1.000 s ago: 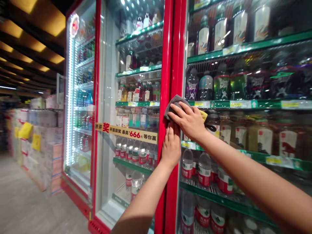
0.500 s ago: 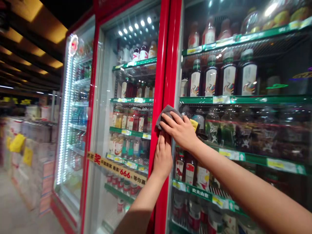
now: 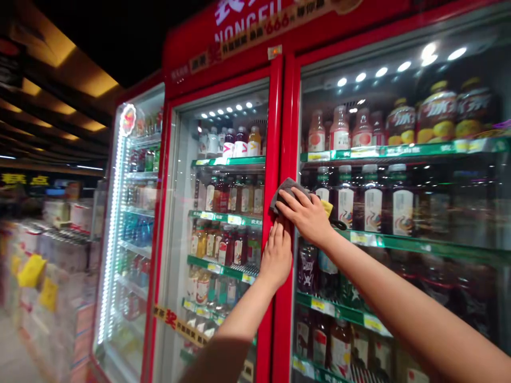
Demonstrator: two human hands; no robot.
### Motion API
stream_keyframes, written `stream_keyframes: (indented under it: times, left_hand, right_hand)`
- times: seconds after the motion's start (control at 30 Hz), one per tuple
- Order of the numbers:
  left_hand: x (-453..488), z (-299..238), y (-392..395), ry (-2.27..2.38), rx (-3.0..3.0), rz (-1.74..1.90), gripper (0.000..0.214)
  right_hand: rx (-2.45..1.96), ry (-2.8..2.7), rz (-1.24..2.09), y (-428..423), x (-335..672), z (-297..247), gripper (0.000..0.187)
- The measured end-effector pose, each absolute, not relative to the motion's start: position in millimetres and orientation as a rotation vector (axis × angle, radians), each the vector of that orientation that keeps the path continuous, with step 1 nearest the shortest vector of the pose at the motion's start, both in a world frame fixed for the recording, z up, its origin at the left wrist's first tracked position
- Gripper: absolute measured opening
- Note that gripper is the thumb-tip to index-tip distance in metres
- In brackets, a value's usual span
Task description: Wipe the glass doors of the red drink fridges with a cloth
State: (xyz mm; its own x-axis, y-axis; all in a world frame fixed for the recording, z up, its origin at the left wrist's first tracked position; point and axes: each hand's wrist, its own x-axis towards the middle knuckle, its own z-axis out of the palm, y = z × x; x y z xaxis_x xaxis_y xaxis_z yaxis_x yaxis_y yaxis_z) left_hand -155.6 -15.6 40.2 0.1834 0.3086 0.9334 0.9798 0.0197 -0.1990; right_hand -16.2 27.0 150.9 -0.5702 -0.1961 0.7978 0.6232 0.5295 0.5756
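Observation:
My right hand (image 3: 309, 215) presses a grey cloth (image 3: 288, 187) against the red door frame (image 3: 289, 122) of a drinks fridge, its fingers spread over the fabric. A yellow patch (image 3: 326, 207) and a dark loop (image 3: 339, 225) stick out beside that hand; whether they belong to the cloth I cannot tell. Just below, my left hand (image 3: 276, 254) lies with stretched fingers on the red frame, the fingertips at the cloth's lower edge. Behind the right-hand glass, bottles with white labels (image 3: 370, 205) stand on a shelf.
The left glass door (image 3: 179, 175) shows more shelves of bottles and carries a printed strip (image 3: 175, 324). Another lit fridge (image 3: 131, 234) stands further left. Stacked goods with yellow tags (image 3: 32, 270) line the aisle at far left. A red header (image 3: 247, 32) tops the fridge.
Both hands have gone higher along the red frame, together with the grey cloth. The view has tilted up, so the fridge's red header now shows.

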Motion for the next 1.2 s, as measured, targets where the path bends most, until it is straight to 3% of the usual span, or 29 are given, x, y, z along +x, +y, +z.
stream_keyframes:
  times: [0.27,0.43,0.57,0.83,1.03,1.1,1.2]
  left_hand:
    - [-161.2,200.2,-2.5,-1.186,-1.594,-0.830,0.056]
    - [-160.7,236.2,-8.0,-1.162,-1.631,-0.836,0.059]
    - [-168.7,202.9,-19.5,-1.169,-1.651,-0.824,0.075]
    - [-181.6,93.8,-48.5,-1.340,-1.618,-0.768,0.094]
    - [-185.8,11.8,-69.8,-1.369,-1.670,-0.677,0.092]
    - [-185.5,6.5,-72.1,-1.351,-1.696,-0.621,0.089]
    - [-182.0,25.9,-68.0,-1.313,-1.731,-0.575,0.087]
  right_hand:
    - [-0.571,-1.836,-1.081,18.6,-22.2,316.8,0.042]
    - [-0.657,-1.776,-0.946,22.8,-26.3,358.7,0.048]
    - [-0.624,-1.805,-0.925,29.8,-22.7,317.3,0.054]
    - [-0.552,-1.990,-0.941,22.8,-8.8,174.7,0.063]
    - [-0.515,-2.065,-0.925,11.5,1.4,51.2,0.067]
    - [-0.505,-2.088,-0.911,10.4,8.8,39.5,0.070]
    - [-0.492,-2.067,-0.901,15.0,15.5,73.3,0.069]
